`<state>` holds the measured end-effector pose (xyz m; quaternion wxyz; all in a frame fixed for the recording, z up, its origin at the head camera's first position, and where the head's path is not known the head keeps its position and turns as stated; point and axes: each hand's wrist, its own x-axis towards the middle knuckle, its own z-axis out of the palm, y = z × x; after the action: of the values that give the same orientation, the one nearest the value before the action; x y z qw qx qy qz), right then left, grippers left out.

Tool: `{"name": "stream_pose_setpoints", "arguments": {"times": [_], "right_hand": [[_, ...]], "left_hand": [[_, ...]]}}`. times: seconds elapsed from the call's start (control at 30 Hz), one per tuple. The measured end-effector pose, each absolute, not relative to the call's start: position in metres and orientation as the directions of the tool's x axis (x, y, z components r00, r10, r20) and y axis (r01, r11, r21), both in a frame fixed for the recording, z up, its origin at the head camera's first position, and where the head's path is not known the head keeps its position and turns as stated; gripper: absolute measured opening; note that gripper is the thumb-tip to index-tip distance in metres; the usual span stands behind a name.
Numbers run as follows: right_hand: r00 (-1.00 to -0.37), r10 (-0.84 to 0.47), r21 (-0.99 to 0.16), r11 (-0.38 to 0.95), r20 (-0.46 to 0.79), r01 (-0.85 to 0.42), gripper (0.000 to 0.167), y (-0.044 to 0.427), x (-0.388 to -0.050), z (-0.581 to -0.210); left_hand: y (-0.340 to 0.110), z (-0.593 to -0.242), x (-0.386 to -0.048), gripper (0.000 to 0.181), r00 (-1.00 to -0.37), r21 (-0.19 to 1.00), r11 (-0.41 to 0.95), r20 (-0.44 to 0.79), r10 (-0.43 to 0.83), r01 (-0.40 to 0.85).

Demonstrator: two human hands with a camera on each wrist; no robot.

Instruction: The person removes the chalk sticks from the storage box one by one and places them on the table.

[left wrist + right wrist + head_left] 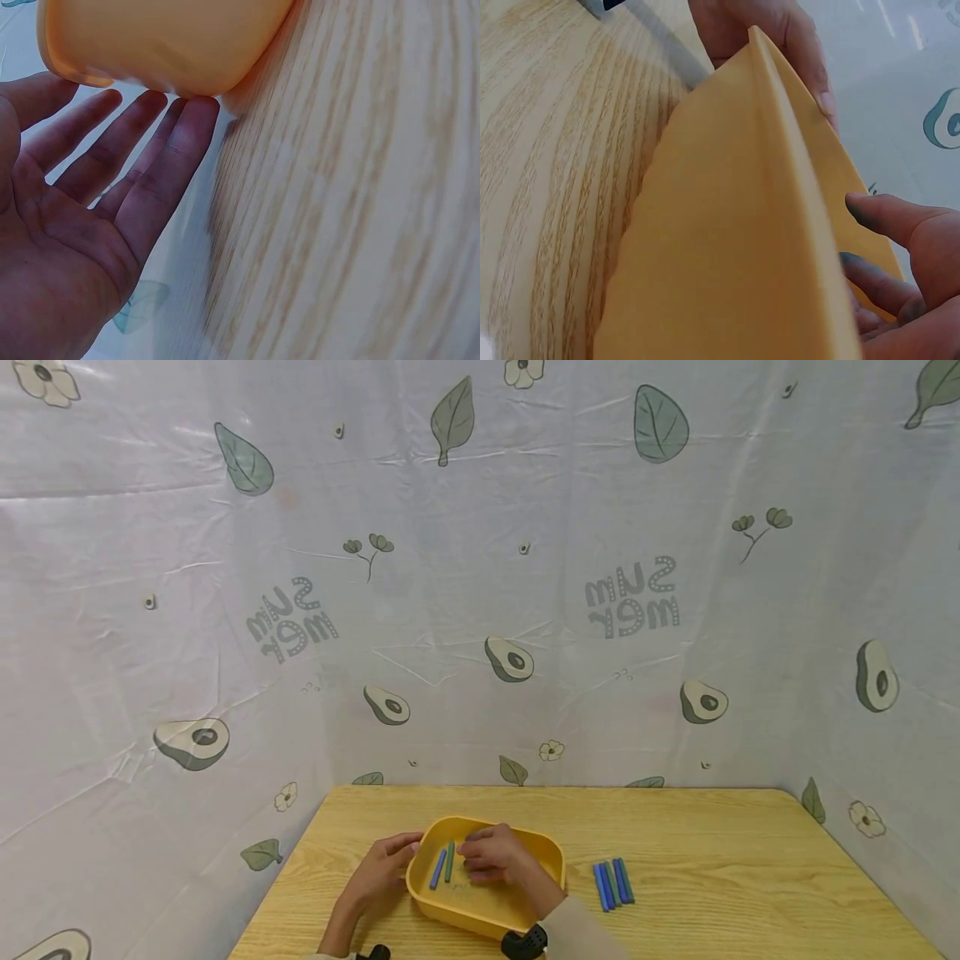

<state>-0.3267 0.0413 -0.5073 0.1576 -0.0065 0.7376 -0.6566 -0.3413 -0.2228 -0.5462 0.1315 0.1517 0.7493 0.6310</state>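
A yellow plastic bin (pixel 487 917) stands on the table, with a blue chalk stick (pixel 438 869) and a green chalk stick (pixel 450 862) lying in its left part. My left hand (pixel 380 870) touches the bin's left side with extended fingers, thumb near the rim. Inside the bin is my right hand (pixel 498 853), just right of the green stick. In the right wrist view its thumb (pixel 889 214) and forefinger are apart, tips smudged dark, with nothing visible between them. The bin's wall hides its other fingers there.
Right of the bin, several blue and green chalk sticks (pixel 613 884) lie side by side on the wooden table (pixel 712 852). Some dark marks show on the bin floor. A patterned white curtain (pixel 450 710) surrounds the table's back and sides.
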Motion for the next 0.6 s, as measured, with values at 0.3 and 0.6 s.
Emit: {"name": "stream_pose_setpoints", "arguments": {"times": [0.3, 0.6], "right_hand": [[-0.972, -0.126, -0.966, 0.194, -0.197, 0.17, 0.051, 0.029, -0.329, -0.522], [-0.991, -0.067, -0.961, 0.26, -0.117, 0.096, 0.052, 0.015, -0.327, -0.523]], "left_hand": [[-0.221, -0.548, -0.338, 0.054, -0.921, 0.985, 0.16, -0.01, 0.39, 0.057], [-0.223, -0.548, -0.34, 0.056, -0.922, 0.984, 0.166, -0.001, 0.387, 0.069]]}}
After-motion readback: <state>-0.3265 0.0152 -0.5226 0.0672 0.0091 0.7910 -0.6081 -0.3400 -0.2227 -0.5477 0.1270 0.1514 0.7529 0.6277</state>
